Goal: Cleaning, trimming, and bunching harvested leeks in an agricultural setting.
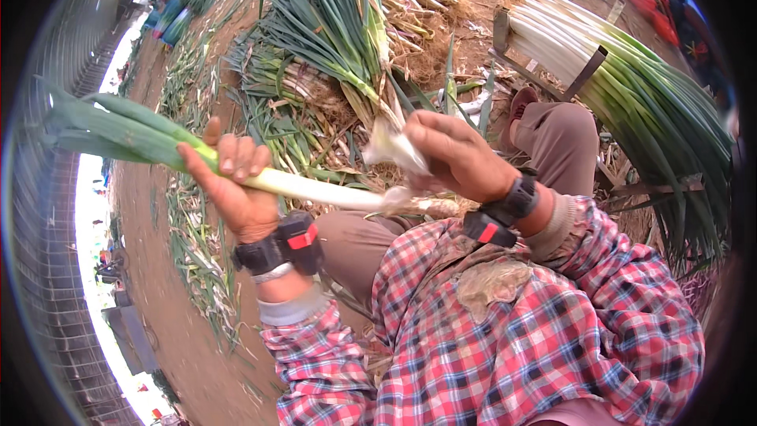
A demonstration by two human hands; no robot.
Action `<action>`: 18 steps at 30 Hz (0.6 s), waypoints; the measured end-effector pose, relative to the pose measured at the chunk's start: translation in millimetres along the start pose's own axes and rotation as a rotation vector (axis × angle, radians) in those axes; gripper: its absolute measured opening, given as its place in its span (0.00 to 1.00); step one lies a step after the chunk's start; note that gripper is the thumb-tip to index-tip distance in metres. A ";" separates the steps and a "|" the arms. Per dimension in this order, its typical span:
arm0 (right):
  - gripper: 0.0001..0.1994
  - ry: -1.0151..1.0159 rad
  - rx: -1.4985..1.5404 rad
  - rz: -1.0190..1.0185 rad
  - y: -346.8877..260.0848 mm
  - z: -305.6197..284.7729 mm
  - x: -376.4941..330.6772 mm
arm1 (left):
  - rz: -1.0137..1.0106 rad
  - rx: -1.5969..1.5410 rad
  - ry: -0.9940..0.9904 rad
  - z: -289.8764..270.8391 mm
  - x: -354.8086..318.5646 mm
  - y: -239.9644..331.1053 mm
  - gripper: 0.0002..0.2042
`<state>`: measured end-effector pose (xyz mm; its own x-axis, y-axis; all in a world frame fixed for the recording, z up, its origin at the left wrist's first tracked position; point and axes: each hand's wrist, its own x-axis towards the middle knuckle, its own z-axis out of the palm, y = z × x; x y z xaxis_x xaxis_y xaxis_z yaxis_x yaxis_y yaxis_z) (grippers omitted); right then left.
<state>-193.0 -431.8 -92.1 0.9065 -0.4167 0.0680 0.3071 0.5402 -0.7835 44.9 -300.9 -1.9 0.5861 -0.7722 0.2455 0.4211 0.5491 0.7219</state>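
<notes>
While clasped around its shaft by the left hand (239,177), shown near the left knee (343,246): one leek (315,188), green-leaved, smooth and white toward its blurred base. Pinched in the right hand (465,159): loose white skin (388,147). Close beyond, heaped leeks (315,35); rightward, bundled leeks (643,106) edged by a metal rack (587,72); leftward, open bare soil (146,256).

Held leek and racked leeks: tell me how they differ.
Number: the held leek is a single one; the racked leeks are a packed bundle.
Support: the left hand grips the held leek; a metal rack holds the racked leeks.
Direction: the held leek's leaves point to the picture's left; the racked leeks' leaves droop toward the lower right.
Shared: both have white stalks turning to green leaves.
</notes>
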 end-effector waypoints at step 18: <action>0.20 -0.310 -1.190 -0.395 15.0 39.7 20.3 | 0.192 -0.065 -0.230 -23.8 -20.8 111.1 0.29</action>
<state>-158.5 -403.1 -78.0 0.8921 -0.1258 0.4340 0.2679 -0.6263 -0.7321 96.0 -216.2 57.8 0.4908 -0.6999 0.5188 0.3654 0.7060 0.6067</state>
